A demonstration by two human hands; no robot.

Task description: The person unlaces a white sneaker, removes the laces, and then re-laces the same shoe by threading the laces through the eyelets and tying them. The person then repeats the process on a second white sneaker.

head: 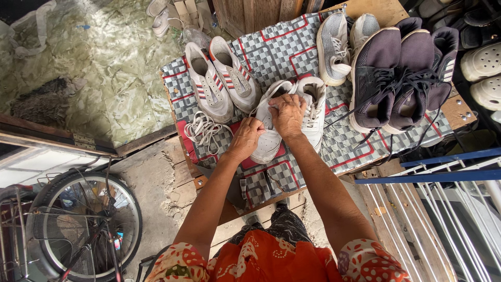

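Head view: both hands [271, 125] pinch a white leather sneaker [271, 138].

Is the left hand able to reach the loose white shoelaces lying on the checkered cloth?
Probably yes: the loose white shoelaces lie just beside the left hand, with only bare checkered cloth between them.

Outdoor home yard or shoe stall: pairs of shoes [389, 73] on a checkered-cloth table [284, 52], bicycle wheel [83, 224], bare concrete floor [151, 183].
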